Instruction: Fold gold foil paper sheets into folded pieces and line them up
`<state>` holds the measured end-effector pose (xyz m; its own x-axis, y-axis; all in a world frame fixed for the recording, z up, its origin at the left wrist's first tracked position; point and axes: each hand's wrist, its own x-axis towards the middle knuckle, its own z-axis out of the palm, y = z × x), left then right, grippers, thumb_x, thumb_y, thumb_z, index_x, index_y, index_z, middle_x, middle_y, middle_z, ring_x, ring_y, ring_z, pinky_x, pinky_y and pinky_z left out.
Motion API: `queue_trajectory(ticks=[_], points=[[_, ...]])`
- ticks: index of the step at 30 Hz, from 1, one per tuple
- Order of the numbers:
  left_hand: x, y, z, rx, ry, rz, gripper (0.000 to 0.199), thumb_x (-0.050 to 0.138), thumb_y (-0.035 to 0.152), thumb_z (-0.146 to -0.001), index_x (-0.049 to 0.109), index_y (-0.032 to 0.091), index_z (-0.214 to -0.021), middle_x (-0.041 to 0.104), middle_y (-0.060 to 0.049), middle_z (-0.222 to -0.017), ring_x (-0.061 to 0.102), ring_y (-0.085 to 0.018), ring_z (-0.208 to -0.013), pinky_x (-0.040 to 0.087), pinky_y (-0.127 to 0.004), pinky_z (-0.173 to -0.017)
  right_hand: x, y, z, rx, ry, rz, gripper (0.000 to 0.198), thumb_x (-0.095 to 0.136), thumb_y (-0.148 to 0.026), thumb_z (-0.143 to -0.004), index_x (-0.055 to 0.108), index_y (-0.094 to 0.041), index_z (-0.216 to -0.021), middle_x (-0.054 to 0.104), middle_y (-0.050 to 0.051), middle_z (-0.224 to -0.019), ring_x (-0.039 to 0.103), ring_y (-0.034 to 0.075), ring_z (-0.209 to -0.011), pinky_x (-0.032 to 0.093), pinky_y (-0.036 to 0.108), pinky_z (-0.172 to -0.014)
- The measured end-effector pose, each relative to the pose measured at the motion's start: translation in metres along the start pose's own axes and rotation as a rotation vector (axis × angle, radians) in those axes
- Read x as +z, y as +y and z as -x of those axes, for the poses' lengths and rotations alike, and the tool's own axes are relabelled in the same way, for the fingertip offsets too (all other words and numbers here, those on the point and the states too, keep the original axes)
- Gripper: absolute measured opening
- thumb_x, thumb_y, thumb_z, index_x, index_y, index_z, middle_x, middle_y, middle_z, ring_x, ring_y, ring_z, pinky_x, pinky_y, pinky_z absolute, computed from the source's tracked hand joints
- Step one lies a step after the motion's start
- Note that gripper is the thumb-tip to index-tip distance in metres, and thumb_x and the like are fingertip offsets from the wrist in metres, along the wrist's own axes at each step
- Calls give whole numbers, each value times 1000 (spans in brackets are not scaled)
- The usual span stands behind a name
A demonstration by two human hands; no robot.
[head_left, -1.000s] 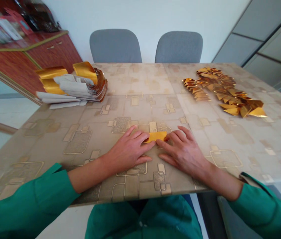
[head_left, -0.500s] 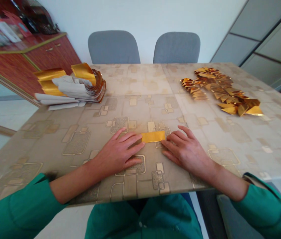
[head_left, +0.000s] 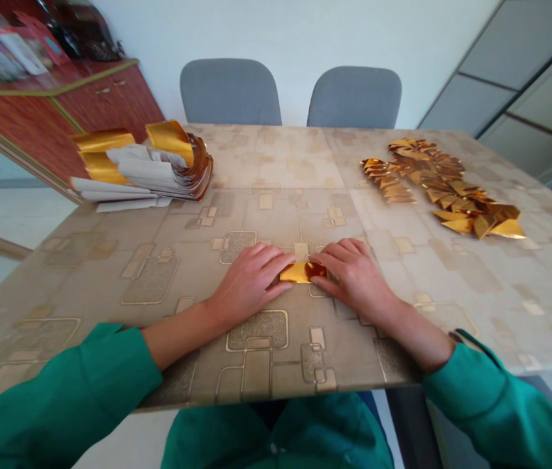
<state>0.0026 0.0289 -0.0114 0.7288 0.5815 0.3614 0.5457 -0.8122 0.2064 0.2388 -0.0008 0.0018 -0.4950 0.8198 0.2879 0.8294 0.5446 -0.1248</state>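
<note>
A narrow folded strip of gold foil paper (head_left: 295,272) lies near the front of the table, between my hands. My left hand (head_left: 254,277) pinches its left end between thumb and fingers. On the other end, my right hand (head_left: 354,273) has its thumb and fingertips closed on the paper. That right part looks darker and shinier, bent up under the right fingertips. The ends of the strip are hidden by my fingers.
A stack of gold and white paper sheets (head_left: 144,166) sits at the back left of the patterned table (head_left: 251,365). Folded gold paper pieces (head_left: 437,176) form a pile at the back right. Two grey chairs (head_left: 231,91) stand beyond the far edge.
Both hands have closed from lying flat beside the strip to pinching its ends. The right part of the strip has gone from flat to bent. The view has shifted slightly.
</note>
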Motion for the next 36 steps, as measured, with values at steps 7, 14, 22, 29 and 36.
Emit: queue_trajectory(ticks=[7,14,22,29,36], points=[[1,2,2,-3,16,-6,38,63,33,-95,57,14,-126,62,-11,-114,56,-26,-103,48,-41,-91,-1,-4,1,18,31,-91,14,71,-26,-88,69,-21,-101,67,4,-91,54,22,-89,33,36,-85],[4,2,3,10,27,72,40,62,29,-96,52,13,-131,61,-12,-125,55,-26,-112,47,-43,-98,11,0,4,73,67,-308,27,78,-19,-81,68,-20,-106,67,-2,-77,56,16,-73,35,31,-75],[-2,8,1,66,166,30,15,59,22,-97,64,14,-109,66,-8,-100,58,-21,-92,49,-36,-84,-7,-9,4,-205,359,-232,13,63,-26,-95,69,-20,-104,67,1,-78,56,16,-76,38,33,-76],[-2,10,6,144,120,15,8,60,22,-95,65,15,-98,67,-6,-93,59,-20,-85,49,-34,-77,-3,-3,5,-252,140,-175,19,54,-25,-99,70,-18,-91,65,2,-78,53,17,-80,37,33,-79],[-7,8,11,66,122,155,26,60,35,-96,60,14,-112,67,-10,-112,62,-24,-103,52,-38,-90,-5,-3,5,-217,78,-130,25,51,-26,-101,69,-20,-85,63,2,-78,51,17,-81,35,33,-79]])
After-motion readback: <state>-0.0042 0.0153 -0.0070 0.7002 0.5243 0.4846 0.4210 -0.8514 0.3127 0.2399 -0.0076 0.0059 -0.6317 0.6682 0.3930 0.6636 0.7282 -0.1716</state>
